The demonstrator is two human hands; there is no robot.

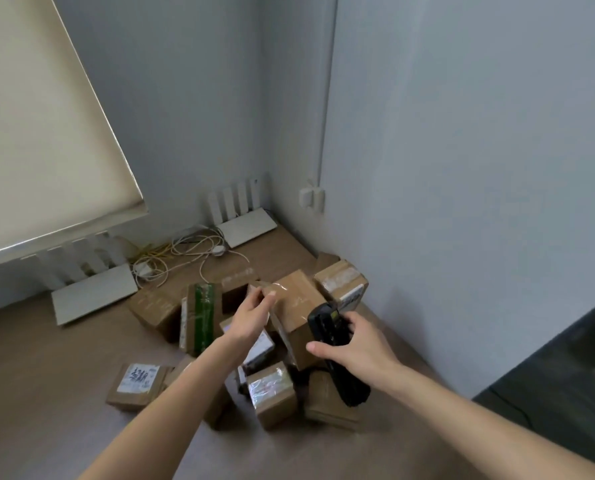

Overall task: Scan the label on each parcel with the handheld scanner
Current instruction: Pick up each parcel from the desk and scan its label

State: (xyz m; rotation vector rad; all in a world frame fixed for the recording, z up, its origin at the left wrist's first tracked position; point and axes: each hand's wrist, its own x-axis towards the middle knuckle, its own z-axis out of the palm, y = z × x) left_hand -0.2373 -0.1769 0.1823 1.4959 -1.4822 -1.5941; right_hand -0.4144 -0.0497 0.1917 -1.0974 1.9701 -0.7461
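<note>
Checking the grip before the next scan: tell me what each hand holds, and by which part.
The right hand holds the black handheld scanner around its middle. The left hand grips the tall taped parcel at its top left edge.

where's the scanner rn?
Head view, right of centre: the black scanner is gripped in the right hand, over the parcel pile, just right of the taped box the left hand holds.
</note>
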